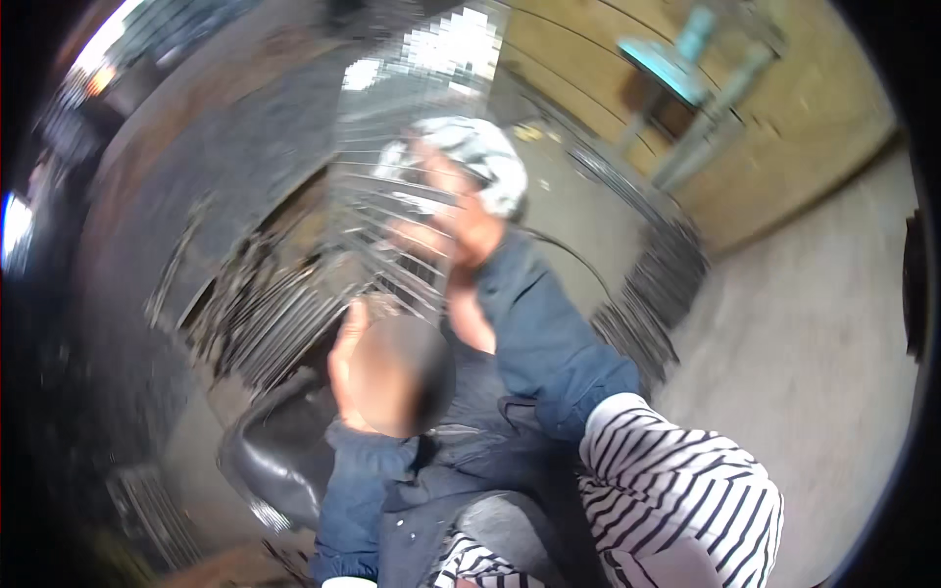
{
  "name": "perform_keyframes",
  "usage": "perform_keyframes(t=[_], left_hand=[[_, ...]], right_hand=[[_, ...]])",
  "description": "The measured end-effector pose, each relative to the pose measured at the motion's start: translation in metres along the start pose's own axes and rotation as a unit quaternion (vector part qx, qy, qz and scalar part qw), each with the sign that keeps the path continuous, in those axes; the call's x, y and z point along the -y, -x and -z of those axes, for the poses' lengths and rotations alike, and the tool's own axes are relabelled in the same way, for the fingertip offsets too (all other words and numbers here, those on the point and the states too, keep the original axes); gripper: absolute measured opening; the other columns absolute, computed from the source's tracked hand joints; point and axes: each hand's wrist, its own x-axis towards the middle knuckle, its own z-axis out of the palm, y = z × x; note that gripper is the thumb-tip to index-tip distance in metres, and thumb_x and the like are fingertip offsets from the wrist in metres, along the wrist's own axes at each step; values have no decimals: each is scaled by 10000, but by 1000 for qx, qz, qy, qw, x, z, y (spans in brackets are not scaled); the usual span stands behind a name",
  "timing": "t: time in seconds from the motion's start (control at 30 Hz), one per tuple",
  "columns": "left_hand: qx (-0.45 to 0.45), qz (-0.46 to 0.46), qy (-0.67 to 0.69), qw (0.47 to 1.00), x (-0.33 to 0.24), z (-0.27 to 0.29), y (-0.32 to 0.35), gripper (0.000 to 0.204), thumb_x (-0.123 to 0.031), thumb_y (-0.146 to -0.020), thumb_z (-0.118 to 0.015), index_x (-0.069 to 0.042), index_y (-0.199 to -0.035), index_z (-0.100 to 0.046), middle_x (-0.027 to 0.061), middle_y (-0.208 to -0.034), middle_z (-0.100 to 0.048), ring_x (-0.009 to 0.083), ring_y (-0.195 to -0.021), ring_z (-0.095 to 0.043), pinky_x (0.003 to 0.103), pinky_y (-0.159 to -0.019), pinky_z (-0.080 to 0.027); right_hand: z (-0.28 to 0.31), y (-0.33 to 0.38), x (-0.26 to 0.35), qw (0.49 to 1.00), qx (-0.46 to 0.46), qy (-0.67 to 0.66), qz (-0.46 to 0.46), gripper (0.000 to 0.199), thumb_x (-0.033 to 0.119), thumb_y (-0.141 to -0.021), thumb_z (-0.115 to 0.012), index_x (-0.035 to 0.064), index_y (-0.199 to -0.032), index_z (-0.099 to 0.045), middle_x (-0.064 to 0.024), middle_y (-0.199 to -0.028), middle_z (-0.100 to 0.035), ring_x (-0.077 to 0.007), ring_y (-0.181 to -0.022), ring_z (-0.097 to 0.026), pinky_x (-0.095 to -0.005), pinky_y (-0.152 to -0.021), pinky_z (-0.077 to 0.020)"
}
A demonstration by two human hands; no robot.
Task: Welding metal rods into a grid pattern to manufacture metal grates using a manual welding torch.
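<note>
Thin metal rods [417,282]: frame ctr, motion-blurred. R hand [474,230]: at rods' R side, w/ black-and-white cloth [502,169] adj.; grip: can't tell from here. L hand [351,377]: below rods, thumb up, finger closure unclear. Rod pile [272,338]: ctr-left.

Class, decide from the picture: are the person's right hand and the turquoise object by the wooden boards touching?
Apart. The head view shows grey ground and wooden boards between the right hand and turquoise object.
</note>
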Motion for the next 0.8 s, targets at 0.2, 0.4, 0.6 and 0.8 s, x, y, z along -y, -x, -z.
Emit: perform_keyframes(t=[0.2,0.4,0.6,0.8], left_hand=[[-86,74,-18,993,22,-45,-20,308,-150,-1090,-470,87,-1265,-556,149,-1094,-640,202,-996,-643,288,-913,-587],[72,206,-300,929,44,-49,-40,430,-305,-1059,-538,17,-1344,-519,90,-1032,-658,169,-828,-650,276,-718,-504],[-145,-143,-690,695,-88,16,-47,531,-91,-961,-676,120,-1408,-483,209,-1283,-656,227,-1176,-615,318,-1033,-471],[-393,-188,-856,277,-233,116,-55,760,-355,-829,-771,129,-1362,-527,316,-1269,-631,469,-1181,-595,477,-1020,-471]], right_hand=[[12,-10,29,996,-68,27,-51,602,60,-784,-747,18,-1338,-515,-191,-1310,-493,-367,-1229,-497,-462,-1092,-383],[139,26,15,939,-22,266,-216,816,177,-592,-880,47,-1307,-509,-155,-1179,-502,-281,-1169,-480,-392,-1021,-440],[246,231,4,720,253,375,-527,829,206,-736,-730,-56,-1459,-421,-288,-1475,-460,-399,-1400,-426,-451,-1176,-363],[353,437,122,522,394,386,-650,1002,158,-551,-871,-82,-1420,-435,-312,-1425,-472,-477,-1346,-432,-500,-1169,-345]])
